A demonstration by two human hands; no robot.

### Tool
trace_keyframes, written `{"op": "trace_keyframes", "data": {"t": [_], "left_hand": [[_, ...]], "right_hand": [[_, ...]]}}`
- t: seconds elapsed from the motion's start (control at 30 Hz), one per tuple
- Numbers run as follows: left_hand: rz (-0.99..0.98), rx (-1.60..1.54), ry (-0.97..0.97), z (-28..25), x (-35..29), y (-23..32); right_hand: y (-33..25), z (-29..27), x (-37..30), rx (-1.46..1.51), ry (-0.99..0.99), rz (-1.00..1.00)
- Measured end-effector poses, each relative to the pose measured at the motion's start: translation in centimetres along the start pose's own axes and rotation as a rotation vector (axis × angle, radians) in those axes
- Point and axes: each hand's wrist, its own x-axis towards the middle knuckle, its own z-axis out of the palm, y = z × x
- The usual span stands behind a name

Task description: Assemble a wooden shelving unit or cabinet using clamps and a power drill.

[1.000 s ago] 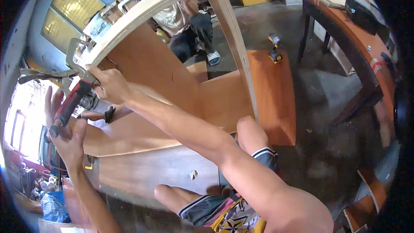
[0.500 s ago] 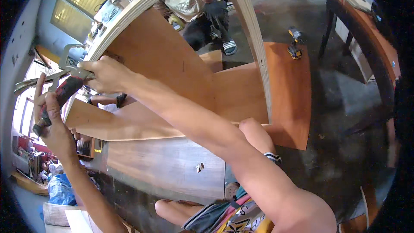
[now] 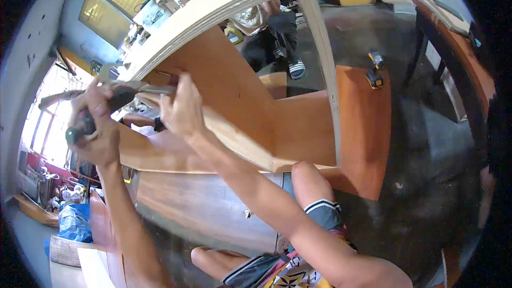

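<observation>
Blurred by motion, a metal bar clamp (image 3: 152, 89) with a dark grip lies across both my hands at the left, in front of the wooden carcass. My left hand (image 3: 101, 128) is wrapped round the dark grip, whose greenish end pokes out below the thumb. My right hand (image 3: 184, 109) has its fingers closed on the clamp's right end, by the opening of the carcass. The box-like wooden carcass (image 3: 229, 69) has pale plywood edges and brown inner faces. Its top panel (image 3: 234, 0) slants along beyond my hands.
A yellow and black cordless drill (image 3: 375, 69) stands on a brown board (image 3: 362, 138) at the right. Beyond the carcass a person in dark trousers (image 3: 272, 37) sits close by. A dark-legged table (image 3: 442, 37) stands far right. A wood-grain panel (image 3: 208, 208) lies before my knees.
The clamp has come away from the carcass's left edge and swung level. My right hand has shifted right along it, and my left hand has moved right too. The view has also shifted.
</observation>
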Motion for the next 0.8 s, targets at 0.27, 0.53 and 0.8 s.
{"op": "trace_keyframes", "data": {"t": [0.27, 0.53, 0.8], "left_hand": [[-0.118, 0.202, 0.123, -0.4, 0.7, 0.4], [-0.033, -0.082, -0.129, -1.2, 4.4, 0.9], [0.209, 0.025, -0.169, -3.4, 2.4, 0.1]], "right_hand": [[-1.8, -0.7, 2.7, -0.339, -0.372, 0.091], [-2.4, -0.5, 3.0, -0.433, -0.458, -0.005], [0.2, 2.3, 1.1, -0.452, -0.368, -0.281]]}}
